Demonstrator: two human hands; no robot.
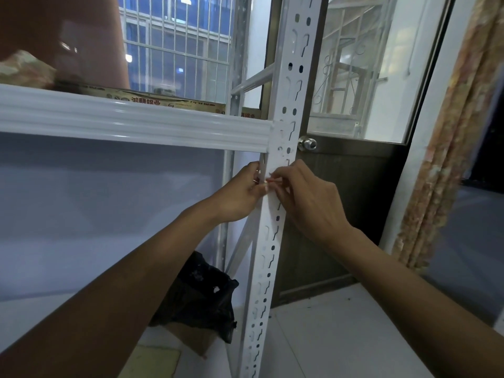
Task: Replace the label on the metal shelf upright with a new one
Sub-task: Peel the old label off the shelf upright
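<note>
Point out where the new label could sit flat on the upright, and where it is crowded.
The upright has only narrow plain strips beside its slots. Both hands, left hand and right hand, crowd the stretch just under the shelf beam; below them the face is unobstructed.

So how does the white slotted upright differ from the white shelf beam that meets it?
The upright runs nearly vertical from floor to top of view; the shelf beam runs horizontally to its left. The upright is punched with rows of slots and holes; the beam is solid, with long ridges. Both hands, left hand and right hand, work at the upright just below the joint; the beam is untouched. Both are white painted metal.
</note>
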